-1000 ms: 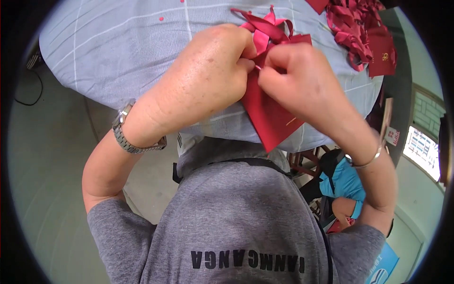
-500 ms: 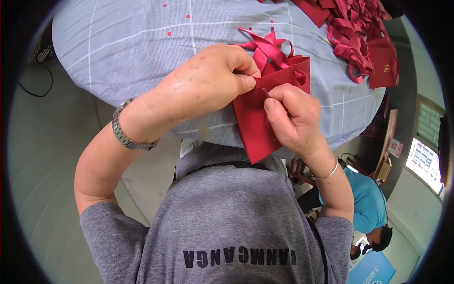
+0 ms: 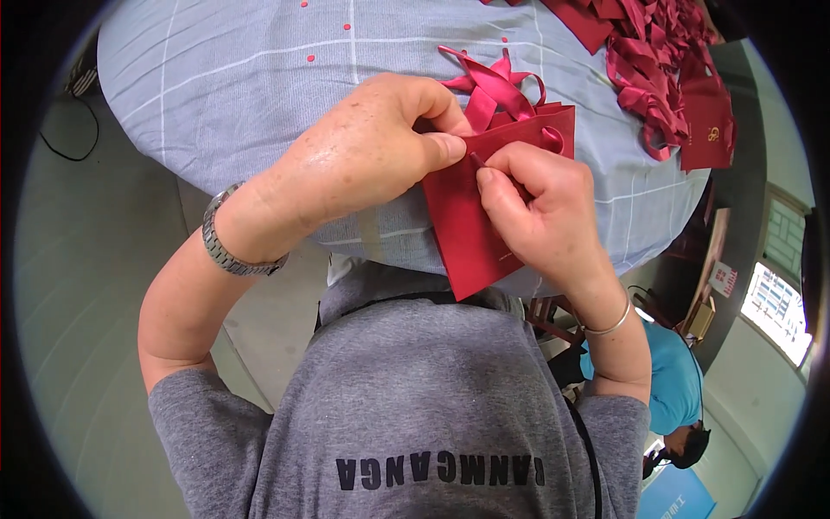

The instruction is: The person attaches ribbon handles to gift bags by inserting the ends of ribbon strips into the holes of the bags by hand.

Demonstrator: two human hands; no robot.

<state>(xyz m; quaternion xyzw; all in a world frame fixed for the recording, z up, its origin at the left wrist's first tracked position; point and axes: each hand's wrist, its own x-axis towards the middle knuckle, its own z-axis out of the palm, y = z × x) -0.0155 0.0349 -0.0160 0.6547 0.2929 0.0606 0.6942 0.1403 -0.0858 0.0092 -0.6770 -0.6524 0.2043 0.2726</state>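
A small red paper gift bag [image 3: 467, 229] lies tilted at the table's near edge, its top pointing away from me. My left hand [image 3: 372, 147] pinches the bag's top edge between thumb and fingers. Shiny red ribbon [image 3: 501, 91] spreads in loops beyond that edge, and a short loop [image 3: 552, 138] shows at the bag's right side. My right hand [image 3: 549, 199] is closed over the bag's front, thumb and forefinger pinched on a dark red ribbon tip [image 3: 478, 161] against the upper front panel. The curled fingers hide the rest of that end.
A heap of red ribbons [image 3: 644, 78] and more red bags [image 3: 709, 121] covers the table's far right. Small red dots [image 3: 347, 27] lie on the blue-grey checked cloth [image 3: 242, 95]. To the lower right, a person in a blue shirt [image 3: 670, 372] bends over; a black cable [image 3: 91, 130] hangs at left.
My right hand has shifted slightly up and left, bringing the pinched ribbon tip closer to the bag's top edge. My left hand keeps its pinch.
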